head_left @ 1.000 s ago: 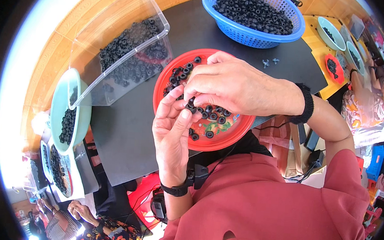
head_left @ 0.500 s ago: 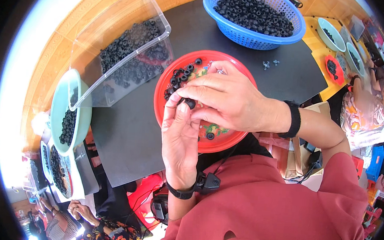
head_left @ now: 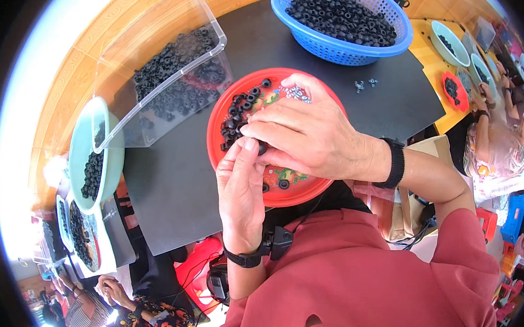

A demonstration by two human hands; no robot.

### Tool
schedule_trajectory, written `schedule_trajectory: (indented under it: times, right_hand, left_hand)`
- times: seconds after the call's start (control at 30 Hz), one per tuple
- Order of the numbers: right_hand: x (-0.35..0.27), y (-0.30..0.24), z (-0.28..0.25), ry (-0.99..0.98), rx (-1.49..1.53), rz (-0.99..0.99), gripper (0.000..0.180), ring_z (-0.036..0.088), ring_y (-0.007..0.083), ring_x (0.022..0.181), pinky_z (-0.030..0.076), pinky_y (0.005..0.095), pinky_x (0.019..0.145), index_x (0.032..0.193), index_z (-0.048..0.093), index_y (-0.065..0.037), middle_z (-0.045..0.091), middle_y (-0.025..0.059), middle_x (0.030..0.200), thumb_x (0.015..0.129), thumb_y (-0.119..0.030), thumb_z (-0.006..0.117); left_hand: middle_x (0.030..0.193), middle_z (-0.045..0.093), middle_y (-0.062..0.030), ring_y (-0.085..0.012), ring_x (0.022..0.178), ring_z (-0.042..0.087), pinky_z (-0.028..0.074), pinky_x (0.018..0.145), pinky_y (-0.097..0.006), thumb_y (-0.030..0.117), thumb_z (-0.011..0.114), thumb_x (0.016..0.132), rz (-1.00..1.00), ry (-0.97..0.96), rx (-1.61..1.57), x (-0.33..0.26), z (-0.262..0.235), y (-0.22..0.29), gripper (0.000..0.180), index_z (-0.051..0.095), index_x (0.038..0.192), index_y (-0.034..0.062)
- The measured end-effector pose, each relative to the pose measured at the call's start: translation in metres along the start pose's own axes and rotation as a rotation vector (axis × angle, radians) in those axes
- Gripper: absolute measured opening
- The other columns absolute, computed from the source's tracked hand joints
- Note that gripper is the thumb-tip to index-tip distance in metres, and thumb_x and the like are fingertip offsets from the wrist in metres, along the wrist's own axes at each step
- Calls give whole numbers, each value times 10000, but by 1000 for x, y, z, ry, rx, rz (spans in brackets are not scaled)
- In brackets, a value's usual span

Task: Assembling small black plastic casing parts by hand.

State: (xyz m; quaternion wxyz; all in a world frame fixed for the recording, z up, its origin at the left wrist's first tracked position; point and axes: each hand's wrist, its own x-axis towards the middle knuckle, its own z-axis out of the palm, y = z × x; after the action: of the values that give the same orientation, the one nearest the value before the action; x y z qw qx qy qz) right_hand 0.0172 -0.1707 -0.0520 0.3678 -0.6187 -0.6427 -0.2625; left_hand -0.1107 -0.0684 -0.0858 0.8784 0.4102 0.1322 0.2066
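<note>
Above a round red tray (head_left: 214, 138) with a floral pattern, my two hands meet over a small black round part (head_left: 262, 147), mostly covered by fingers. My left hand (head_left: 241, 186) pinches it from below, the thumb pressed up along its side. Reaching across from the right, my right hand (head_left: 318, 134) has its fingers closed about the same part. Black ring-shaped pieces (head_left: 235, 115) with holes lie along the tray's left side, and a couple more sit near its front. Small shiny silvery bits (head_left: 296, 93) lie at the tray's back, partly behind my right hand.
A blue perforated basket (head_left: 341, 48) of black pieces stands at the back of the dark table (head_left: 157, 205). A clear plastic bin (head_left: 158, 97) leans at the left, by a pale green basin (head_left: 118, 155). Loose silvery bits (head_left: 366, 85) lie below the basket. Other people work at both sides.
My left thumb and fingertips have closed further over the black part, hiding more of it. The view has shifted slightly. A co-worker's arm at the right has moved.
</note>
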Motion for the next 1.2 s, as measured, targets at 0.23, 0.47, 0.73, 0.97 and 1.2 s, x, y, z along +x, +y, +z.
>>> schedule_trajectory:
  times: [0.23,0.47,0.73,0.97,1.2]
  right_hand:
    - [3,2,-3,-96,-27,-9,261,608,179,780,398,436,896,884,590,-94,585,15,779,704,-238,711]
    - [1,4,-7,-107,-33,-57,242,602,187,712,404,432,908,842,565,-72,555,19,722,705,-221,699]
    - [-5,12,-4,-163,17,-195,193,595,192,684,397,452,952,820,549,-52,524,36,688,745,-186,667]
    - [-9,12,-12,-184,111,-96,196,604,220,678,410,448,954,891,577,-57,539,45,687,795,-196,677]
    - [-12,16,-12,-129,122,-44,237,614,231,690,403,461,983,947,579,-46,557,44,682,809,-206,685]
  left_hand:
    - [1021,664,-97,-190,920,640,476,876,-364,162,486,995,22,32,15,-4,1,-1,232,604,1107,-3]
    - [1001,665,-78,-171,901,633,477,884,-344,131,515,978,4,-75,13,-7,1,1,178,632,1043,14]
    - [970,665,-94,-173,905,634,476,882,-331,130,529,968,4,7,99,-8,7,-4,222,617,1084,-38]
    - [972,679,-133,-207,909,650,475,884,-350,152,506,982,-6,-30,69,-7,7,-9,250,613,1092,-44]
    - [1036,670,-78,-135,907,623,470,848,-275,161,532,980,-71,-61,-88,-5,5,-4,268,618,1141,-36]
